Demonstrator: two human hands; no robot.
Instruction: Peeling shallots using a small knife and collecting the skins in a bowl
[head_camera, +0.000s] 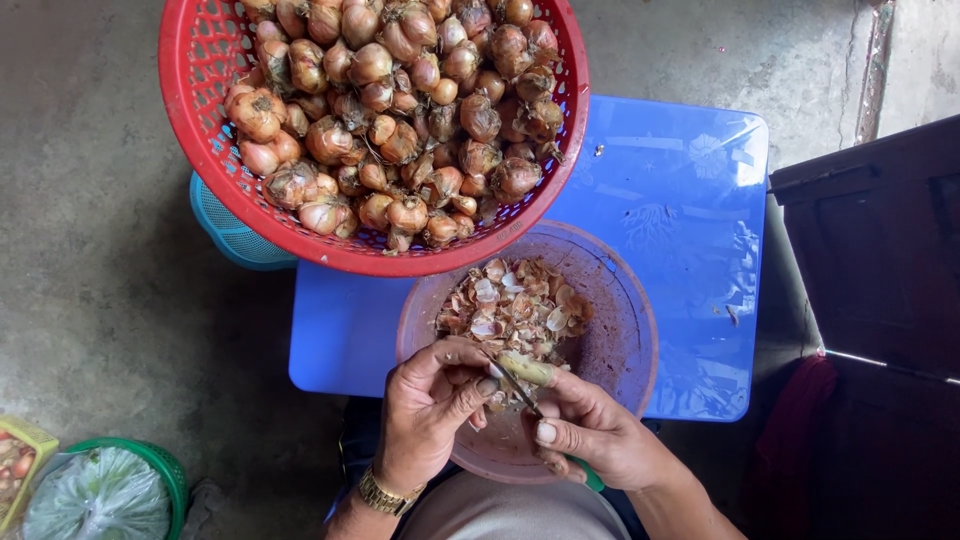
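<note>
Left hand (430, 405) pinching a half-peeled shallot (524, 368) at lower centre, right hand (590, 435) clenched around a small green-handled knife (518, 387). Held right over the pink bowl (625, 310), catching the skins (510, 305). Red basket (200, 120) heaped top left. Blue plastic table (690, 190), bare concrete floor (90, 260).

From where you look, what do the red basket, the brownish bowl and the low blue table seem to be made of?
Red basket: likely moulded plastic, with a glossy rim and a slotted lattice wall. Brownish bowl: probably translucent plastic, its smooth, thin wall smeared inside with residue. Blue table: seemingly plastic, with a shiny top that reflects light and a faint printed pattern.
</note>
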